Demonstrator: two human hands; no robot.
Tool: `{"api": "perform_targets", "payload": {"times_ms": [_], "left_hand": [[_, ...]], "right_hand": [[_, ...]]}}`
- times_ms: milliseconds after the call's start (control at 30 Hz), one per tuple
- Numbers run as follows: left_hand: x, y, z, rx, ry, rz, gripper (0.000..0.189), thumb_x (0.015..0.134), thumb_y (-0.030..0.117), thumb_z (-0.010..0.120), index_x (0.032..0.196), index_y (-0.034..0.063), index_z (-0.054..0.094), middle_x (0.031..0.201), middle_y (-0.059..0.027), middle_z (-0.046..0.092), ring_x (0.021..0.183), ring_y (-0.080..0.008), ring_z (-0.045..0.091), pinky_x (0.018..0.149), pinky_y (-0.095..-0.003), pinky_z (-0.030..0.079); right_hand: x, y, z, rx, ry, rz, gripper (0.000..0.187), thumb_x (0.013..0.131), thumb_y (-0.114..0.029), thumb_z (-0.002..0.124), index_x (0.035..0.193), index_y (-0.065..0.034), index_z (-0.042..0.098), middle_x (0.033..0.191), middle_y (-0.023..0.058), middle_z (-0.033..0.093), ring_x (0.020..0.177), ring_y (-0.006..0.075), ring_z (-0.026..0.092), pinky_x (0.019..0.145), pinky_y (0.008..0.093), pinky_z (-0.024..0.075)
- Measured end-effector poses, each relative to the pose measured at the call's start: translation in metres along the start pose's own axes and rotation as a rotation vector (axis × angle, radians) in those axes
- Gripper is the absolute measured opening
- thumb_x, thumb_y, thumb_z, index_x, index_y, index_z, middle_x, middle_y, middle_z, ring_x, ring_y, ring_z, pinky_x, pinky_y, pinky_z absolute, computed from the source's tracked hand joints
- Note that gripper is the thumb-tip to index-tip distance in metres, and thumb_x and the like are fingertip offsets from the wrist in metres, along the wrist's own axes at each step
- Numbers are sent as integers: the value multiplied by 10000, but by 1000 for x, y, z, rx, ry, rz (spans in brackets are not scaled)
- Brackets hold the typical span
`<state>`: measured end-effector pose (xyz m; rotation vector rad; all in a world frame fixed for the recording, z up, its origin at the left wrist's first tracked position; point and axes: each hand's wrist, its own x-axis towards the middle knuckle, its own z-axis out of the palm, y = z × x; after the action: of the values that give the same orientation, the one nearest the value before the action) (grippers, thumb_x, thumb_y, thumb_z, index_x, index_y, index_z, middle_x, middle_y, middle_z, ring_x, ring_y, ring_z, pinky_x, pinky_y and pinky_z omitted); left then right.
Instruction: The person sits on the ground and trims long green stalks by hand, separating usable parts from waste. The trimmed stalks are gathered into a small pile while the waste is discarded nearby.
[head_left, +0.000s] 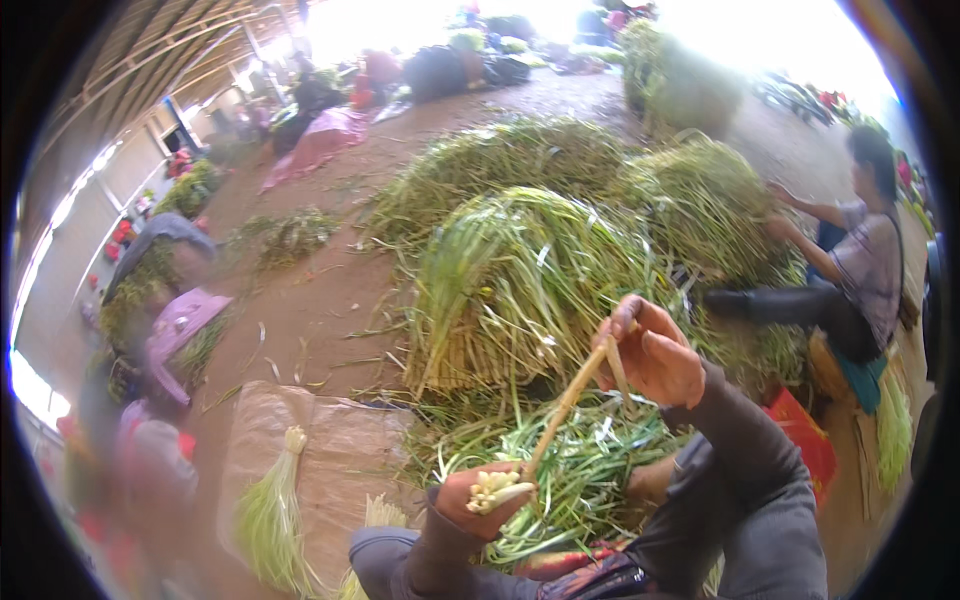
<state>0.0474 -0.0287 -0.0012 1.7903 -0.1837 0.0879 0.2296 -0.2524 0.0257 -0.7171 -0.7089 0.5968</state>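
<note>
My left hand (459, 496) is closed around a small bundle of pale stalks (495, 489), their cut-looking whitish ends facing up. From beside that bundle a long tan, dry-looking stalk or leaf strip (568, 397) rises to my right hand (664, 356), whose fingertips pinch its upper end. The strip bends over there and a short end hangs down. Below both hands, loose green leafy stalks (592, 450) lie across my lap. Just beyond stands a large heap of long green stalks (517, 277), with yellowish stems toward me.
On the left, a tied bundle of pale green stalks (277, 510) lies on a woven plastic sheet (352, 427). A seated person (862, 247) at right touches another green heap (697, 202). A red sheet (802, 442) lies by my right knee. Other people and piles are farther back.
</note>
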Motion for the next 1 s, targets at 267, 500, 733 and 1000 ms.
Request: {"api": "perform_targets", "payload": {"times_ms": [267,500,733,1000], "left_hand": [[6,1,3,-172,480,-132,142,863,89,663,984,17,653,819,-28,660,711,-89,593,639,-230,469],[8,-1,7,-340,443,-152,155,893,124,633,1010,23,645,764,-1,618,567,-45,491,513,-206,405],[12,-8,5,30,403,-48,250,863,143,663,1078,19,636,826,-70,673,714,-68,577,635,-246,480],[9,-11,6,-14,527,-1,194,870,121,654,1025,5,637,813,-69,658,710,-84,573,638,-254,472]], "right_hand": [[10,34,23,-491,-118,187,631,869,-128,582,1410,-58,266,1252,202,494,964,200,600,821,360,550],[-8,86,48,-1118,-537,391,232,883,-213,580,1011,-20,582,709,146,594,627,316,634,601,397,517],[-2,78,45,-1236,-453,238,179,884,-195,581,841,-23,605,662,138,580,598,313,609,579,415,484],[7,45,49,-1228,-363,375,182,919,-152,518,861,-1,602,613,126,575,522,259,623,479,335,496]]}}
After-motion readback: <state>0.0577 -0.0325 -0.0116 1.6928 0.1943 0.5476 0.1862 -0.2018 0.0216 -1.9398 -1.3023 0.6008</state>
